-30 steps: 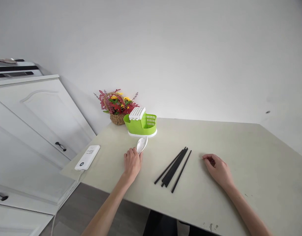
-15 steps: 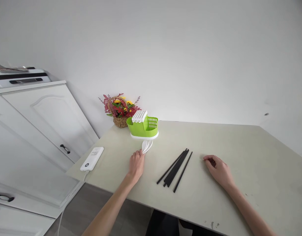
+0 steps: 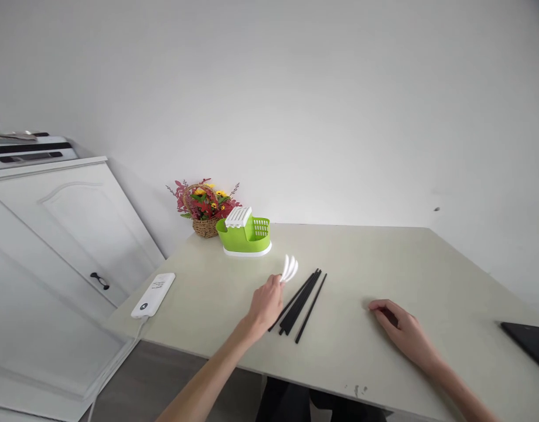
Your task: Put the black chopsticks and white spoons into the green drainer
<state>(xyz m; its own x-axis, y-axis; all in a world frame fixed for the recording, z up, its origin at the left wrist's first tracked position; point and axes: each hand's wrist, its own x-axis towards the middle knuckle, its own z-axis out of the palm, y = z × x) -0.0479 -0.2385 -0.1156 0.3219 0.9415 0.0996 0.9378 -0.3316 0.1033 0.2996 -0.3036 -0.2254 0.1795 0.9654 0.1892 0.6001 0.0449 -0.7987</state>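
Note:
My left hand (image 3: 266,300) is closed around the handles of white spoons (image 3: 289,268). Their rounded heads stick up past my fingers, fanned and a little blurred. Just right of that hand lie several black chopsticks (image 3: 301,305), loosely bunched, with one set apart on the right side; the hand partly covers the left one. My right hand (image 3: 401,329) rests on the table to the right of the chopsticks, its fingers curled towards the thumb and nothing visible in them. A green utensil holder (image 3: 241,239) with a white base and white slatted top stands behind my left hand.
On the pale table (image 3: 361,252), a wicker basket of artificial flowers (image 3: 205,225) stands behind the holder. A white power bank (image 3: 153,295) with a cable lies at the left edge. A black phone-like object (image 3: 528,343) is at the far right. White cabinets (image 3: 76,246) stand left.
My left hand has carried the spoons rightwards, away from the front of the green holder to beside the chopsticks. The view has swung right, bringing the black object in. My right hand stays curled.

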